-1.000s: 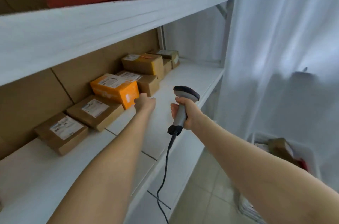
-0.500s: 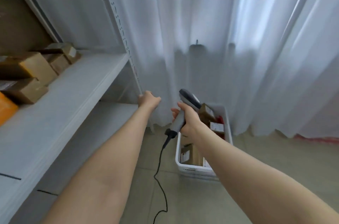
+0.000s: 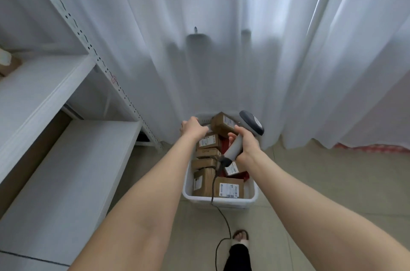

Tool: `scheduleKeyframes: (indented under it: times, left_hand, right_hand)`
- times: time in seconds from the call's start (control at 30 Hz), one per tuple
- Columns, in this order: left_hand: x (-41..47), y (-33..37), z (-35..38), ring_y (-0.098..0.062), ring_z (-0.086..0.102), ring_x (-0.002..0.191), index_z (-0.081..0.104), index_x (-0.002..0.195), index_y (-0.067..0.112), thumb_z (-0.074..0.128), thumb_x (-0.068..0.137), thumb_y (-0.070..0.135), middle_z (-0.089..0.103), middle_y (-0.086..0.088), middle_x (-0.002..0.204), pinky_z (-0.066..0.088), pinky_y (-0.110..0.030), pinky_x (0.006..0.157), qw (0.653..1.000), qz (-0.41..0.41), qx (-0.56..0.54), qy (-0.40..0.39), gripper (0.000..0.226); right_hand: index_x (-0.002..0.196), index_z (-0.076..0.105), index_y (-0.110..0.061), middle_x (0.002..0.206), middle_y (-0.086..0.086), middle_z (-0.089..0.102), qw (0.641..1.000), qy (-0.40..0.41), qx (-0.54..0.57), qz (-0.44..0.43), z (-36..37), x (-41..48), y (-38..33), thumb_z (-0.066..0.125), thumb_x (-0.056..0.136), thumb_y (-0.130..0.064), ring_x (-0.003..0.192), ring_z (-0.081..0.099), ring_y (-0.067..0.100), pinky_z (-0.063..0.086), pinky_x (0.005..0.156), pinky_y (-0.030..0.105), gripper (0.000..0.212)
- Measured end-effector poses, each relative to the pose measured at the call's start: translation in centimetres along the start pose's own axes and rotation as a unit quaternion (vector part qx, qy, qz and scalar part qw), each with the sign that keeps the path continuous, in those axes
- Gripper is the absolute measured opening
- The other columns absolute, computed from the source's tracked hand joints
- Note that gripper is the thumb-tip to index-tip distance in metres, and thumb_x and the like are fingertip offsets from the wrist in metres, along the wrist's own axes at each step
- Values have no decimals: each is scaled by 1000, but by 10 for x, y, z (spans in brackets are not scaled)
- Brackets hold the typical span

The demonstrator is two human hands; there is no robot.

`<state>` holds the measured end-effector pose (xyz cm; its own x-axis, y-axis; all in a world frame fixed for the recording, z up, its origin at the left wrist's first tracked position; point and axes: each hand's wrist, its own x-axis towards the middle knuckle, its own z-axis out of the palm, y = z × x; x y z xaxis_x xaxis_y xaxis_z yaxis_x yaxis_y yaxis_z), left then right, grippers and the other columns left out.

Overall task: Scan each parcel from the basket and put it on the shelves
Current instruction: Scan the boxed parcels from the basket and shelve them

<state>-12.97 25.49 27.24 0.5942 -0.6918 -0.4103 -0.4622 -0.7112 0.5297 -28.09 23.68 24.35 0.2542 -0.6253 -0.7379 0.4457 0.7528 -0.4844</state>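
White curtains (image 3: pixel 221 48) hang in long folds across the back of the room, down to a pale tiled floor (image 3: pixel 310 182). On the left stand the shelves (image 3: pixel 55 159) - white boards on a perforated metal upright (image 3: pixel 88 42) - and a brown parcel on the shelf (image 3: pixel 8 64) just shows at the picture's left edge.

A white plastic basket (image 3: pixel 221 200) sits on the floor close to the curtain, to the right of the shelves and apart from them. It is full of brown cardboard parcels with white labels, lying at mixed angles. The top parcel (image 3: pixel 224 123) is tilted at the far end of the heap, a labelled parcel (image 3: pixel 208 141) lies just below it, and the front parcel (image 3: pixel 228 188) stands against the near wall.

The left grip (image 3: pixel 194 127) hovers over the far left corner of the basket, just beside the top parcel. Its fingers are loosely curled and nothing shows inside them; whether the fingertips touch a parcel cannot be told.

The right grip (image 3: pixel 245 146) is wrapped round the grey handle of the scanner (image 3: pixel 251 123), held above the basket with its dark head tilted up and away. A black cable (image 3: pixel 224 222) runs from the handle's base, over the parcels and the near rim, down to the floor - near a sandalled foot (image 3: pixel 240 235).
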Motion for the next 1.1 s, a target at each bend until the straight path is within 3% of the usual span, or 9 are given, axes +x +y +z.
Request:
scheduleKeyframes:
  times: [0.2, 0.3, 0.5, 0.73, 0.97, 1.1]
  left_hand:
    - [91, 19, 49, -33, 38, 132, 39, 143, 13, 63, 88, 25, 32, -16, 147, 36, -40, 109, 999, -32, 4, -33, 61]
    - [140, 22, 76, -32, 42, 130, 39, 143, 14, 64, 87, 26, 35, -16, 145, 39, -43, 108, 998, -51, 2, -44, 62]
    - [218, 12, 136, -30, 43, 128, 41, 141, 13, 63, 88, 25, 36, -14, 144, 39, -40, 107, 993, -97, 14, -71, 60]
    - [306, -54, 228, -27, 49, 123, 44, 136, 12, 64, 88, 22, 43, -13, 140, 40, -37, 107, 982, -168, -13, -87, 53]
    - [382, -143, 315, -29, 45, 128, 47, 132, 13, 70, 81, 43, 53, -10, 134, 35, -38, 106, 974, -217, -59, -37, 64]
    - [415, -180, 348, -32, 35, 136, 31, 146, 25, 61, 85, 51, 46, -9, 144, 33, -46, 110, 972, -229, -44, -24, 73]
  right_hand:
    - [99, 65, -8, 71, 4, 68, 998, 30, -50, 8, 1, 93, -38, 70, 87, -17, 61, 65, 13, 55, 55, 26, 16]
    - [91, 64, -8, 60, 2, 67, 996, 44, -77, 26, 1, 146, -48, 70, 88, -15, 49, 63, 9, 51, 46, 21, 9]
    - [98, 65, -11, 73, 5, 68, 990, 65, -100, 73, -14, 249, -44, 73, 85, -17, 59, 64, 12, 53, 55, 26, 16]
    - [104, 67, -5, 77, 7, 68, 974, 70, -161, 143, -41, 390, 4, 74, 83, -19, 66, 64, 17, 54, 61, 31, 26]
    - [118, 57, -4, 89, 12, 61, 957, 68, -207, 190, -79, 510, 77, 75, 83, -17, 76, 61, 23, 57, 62, 38, 41]
    - [122, 49, -7, 107, 20, 64, 953, 46, -219, 202, -87, 559, 114, 74, 84, -18, 91, 66, 34, 58, 80, 51, 47]
